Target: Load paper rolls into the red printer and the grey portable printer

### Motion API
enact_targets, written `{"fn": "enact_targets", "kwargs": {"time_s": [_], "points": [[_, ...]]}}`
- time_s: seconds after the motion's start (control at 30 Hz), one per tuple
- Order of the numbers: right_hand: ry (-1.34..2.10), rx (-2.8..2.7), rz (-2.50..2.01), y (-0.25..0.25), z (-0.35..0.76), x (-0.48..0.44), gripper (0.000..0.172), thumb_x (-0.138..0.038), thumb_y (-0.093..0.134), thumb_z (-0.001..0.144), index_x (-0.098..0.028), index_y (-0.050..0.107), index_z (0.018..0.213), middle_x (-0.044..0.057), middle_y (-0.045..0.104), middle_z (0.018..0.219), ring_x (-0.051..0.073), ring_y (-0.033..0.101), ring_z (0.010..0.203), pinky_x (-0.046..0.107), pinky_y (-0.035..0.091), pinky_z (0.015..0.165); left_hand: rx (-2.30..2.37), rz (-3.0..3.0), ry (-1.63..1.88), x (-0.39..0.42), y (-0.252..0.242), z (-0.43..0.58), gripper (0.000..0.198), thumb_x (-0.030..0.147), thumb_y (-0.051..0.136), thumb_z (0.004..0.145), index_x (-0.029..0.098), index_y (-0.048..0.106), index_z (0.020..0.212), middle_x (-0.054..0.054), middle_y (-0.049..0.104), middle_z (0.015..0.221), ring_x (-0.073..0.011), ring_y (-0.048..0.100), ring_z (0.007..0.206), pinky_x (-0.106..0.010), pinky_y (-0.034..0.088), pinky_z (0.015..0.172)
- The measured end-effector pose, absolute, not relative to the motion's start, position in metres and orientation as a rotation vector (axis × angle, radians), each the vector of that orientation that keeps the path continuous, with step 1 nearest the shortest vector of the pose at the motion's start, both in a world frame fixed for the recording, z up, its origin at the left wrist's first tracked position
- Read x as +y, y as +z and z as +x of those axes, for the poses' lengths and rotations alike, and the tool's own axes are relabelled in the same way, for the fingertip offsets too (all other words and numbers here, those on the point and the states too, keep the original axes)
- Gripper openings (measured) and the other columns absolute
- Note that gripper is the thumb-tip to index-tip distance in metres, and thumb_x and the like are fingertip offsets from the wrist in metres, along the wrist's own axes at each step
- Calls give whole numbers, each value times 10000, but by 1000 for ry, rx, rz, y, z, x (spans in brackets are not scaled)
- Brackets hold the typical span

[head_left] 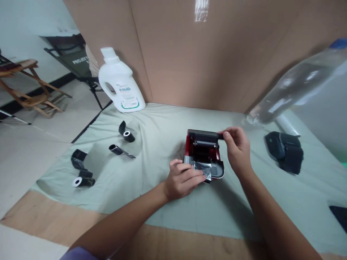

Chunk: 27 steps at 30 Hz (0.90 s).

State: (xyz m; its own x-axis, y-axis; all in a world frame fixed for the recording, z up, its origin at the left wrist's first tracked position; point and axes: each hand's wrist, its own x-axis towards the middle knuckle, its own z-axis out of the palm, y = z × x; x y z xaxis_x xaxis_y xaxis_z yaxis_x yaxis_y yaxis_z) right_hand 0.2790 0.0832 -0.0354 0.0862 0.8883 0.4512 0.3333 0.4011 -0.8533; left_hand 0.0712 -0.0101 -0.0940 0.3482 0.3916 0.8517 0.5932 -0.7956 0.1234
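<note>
Steadying a small red-and-black boxy device [205, 154] near the middle of a pale green cloth [151, 202], both hands work at opposite sides of its exposed dark interior. The left hand [182, 180] lies across the front left corner, fingers extended and spread over a glossy, silvery-dark strip [204, 167]; its thumb is hidden, so whether it clasps the body from below cannot be told. The right hand [238, 148] brings thumb and forefinger together in a pinch at the right end of a raised black cover [202, 136] along the device's rear. Whether the base rests on the cloth or is lifted slightly is unclear. For good handling, the left fingers should probably press the strip flat and square to the front edge, without creasing it, while the right pinch guides the cover lightly, since force at one end alone could twist it. Fingertips are best placed clear of the cover's edge. To the left, well apart from the device, lie three partly unwound rolls of glossy black film [84, 181]; a white plastic jug with a handle [122, 85] stands behind them.
</note>
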Motion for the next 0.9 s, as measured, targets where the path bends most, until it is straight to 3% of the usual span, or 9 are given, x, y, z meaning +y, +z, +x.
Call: {"fn": "enact_targets", "kwargs": {"time_s": [0.1,0.17,0.43,0.63,0.8,0.9], "points": [[664,-1435,-1116,-45,284,65,159,-367,623,928,-234,572,858,48,675,1039,222,654,1012,398,517,916,-835,-2363,-1440,-11,-94,71,211,171,594,980,303,757,1002,58,792,991,-163,488,911,-353,338,992],[737,-1366,-1133,-51,284,57,144,-341,659,873,-246,568,933,70,636,1205,251,633,1138,411,528,925,-784,-2345,-1410,-13,-93,70,216,165,607,970,313,764,983,70,787,1024,-162,462,897,-334,352,959],[1047,-1339,-1151,-83,286,52,516,-491,601,893,-285,512,1357,102,566,1474,294,518,1379,488,404,1152,-772,-2378,-1320,-16,-101,69,177,227,690,911,345,750,1029,82,778,1044,-162,483,909,-330,364,927],[1051,-1364,-1080,-96,287,54,608,-544,612,878,-267,521,1412,88,534,1523,309,480,1419,461,388,1171,-869,-2437,-1318,-11,-101,66,192,332,648,916,343,712,1096,44,779,986,-172,534,900,-370,352,949],[1026,-1363,-1074,-101,289,55,631,-556,637,860,-262,539,1409,92,556,1498,319,481,1415,466,388,1168,-825,-2416,-1122,14,-48,13,213,368,522,971,272,703,1026,-16,732,872,-184,597,830,-383,382,859],[1034,-1356,-1071,-104,289,57,617,-533,648,864,-271,539,1412,86,558,1496,315,481,1414,467,376,1178,-1430,-2222,-857,32,-10,-43,212,280,493,986,229,698,1005,-57,735,910,-223,627,880,-395,398,847]]}}
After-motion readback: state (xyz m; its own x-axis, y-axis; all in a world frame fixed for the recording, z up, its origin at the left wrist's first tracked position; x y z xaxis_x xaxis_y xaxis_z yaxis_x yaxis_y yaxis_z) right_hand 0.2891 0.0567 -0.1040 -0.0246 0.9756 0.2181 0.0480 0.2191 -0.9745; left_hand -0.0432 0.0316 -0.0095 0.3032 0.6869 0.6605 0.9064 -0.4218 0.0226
